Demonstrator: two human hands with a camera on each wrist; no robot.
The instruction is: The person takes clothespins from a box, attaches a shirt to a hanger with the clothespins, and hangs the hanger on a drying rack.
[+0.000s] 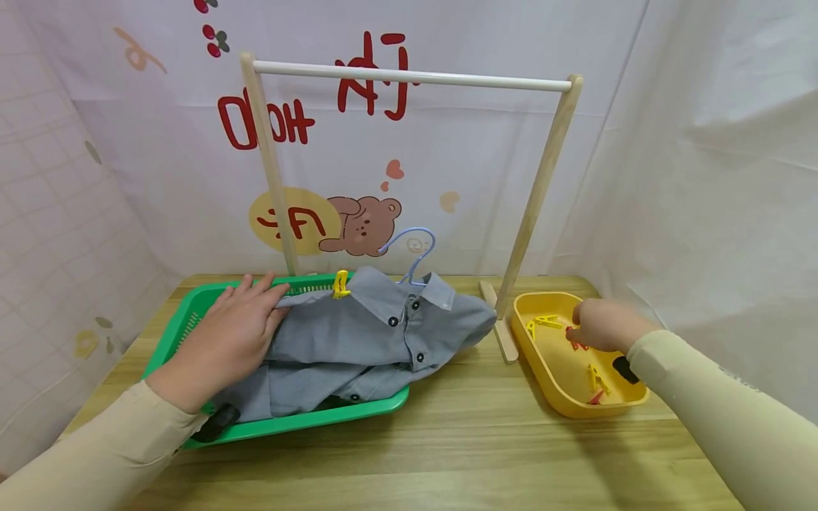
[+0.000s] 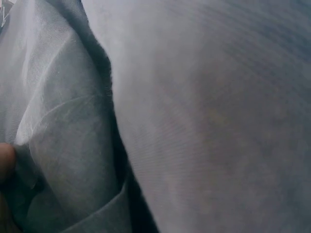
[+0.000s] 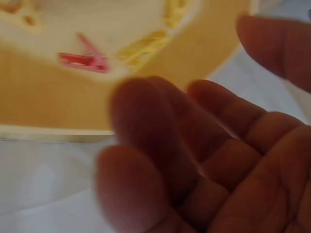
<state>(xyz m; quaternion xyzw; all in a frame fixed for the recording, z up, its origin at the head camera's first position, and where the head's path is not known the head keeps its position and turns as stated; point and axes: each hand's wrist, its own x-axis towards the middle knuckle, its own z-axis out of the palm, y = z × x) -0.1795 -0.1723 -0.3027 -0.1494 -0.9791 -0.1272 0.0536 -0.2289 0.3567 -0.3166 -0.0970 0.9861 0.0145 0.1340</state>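
A grey-blue button-up shirt (image 1: 358,341) lies across the green basket (image 1: 319,424), its collar around a light blue hanger (image 1: 418,238). A yellow clothes peg (image 1: 341,284) is on the shirt near the collar. My left hand (image 1: 233,333) rests on the shirt's left part with fingers extended; in the left wrist view cloth fills most of the picture, with a fingertip (image 2: 6,162) at the edge. My right hand (image 1: 607,325) is over the yellow tray (image 1: 556,387). In the right wrist view its fingers are loosely bent, thumb apart, nothing held, near a red clothes peg (image 3: 85,58).
Behind the basket stands a rack with wooden posts (image 1: 540,191) and a white rail (image 1: 409,74). Its right foot (image 1: 505,341) lies between shirt and tray. Yellow pegs (image 1: 596,380) and red pegs lie in the tray. White printed cloth (image 1: 479,156) hangs behind the wooden table (image 1: 447,454).
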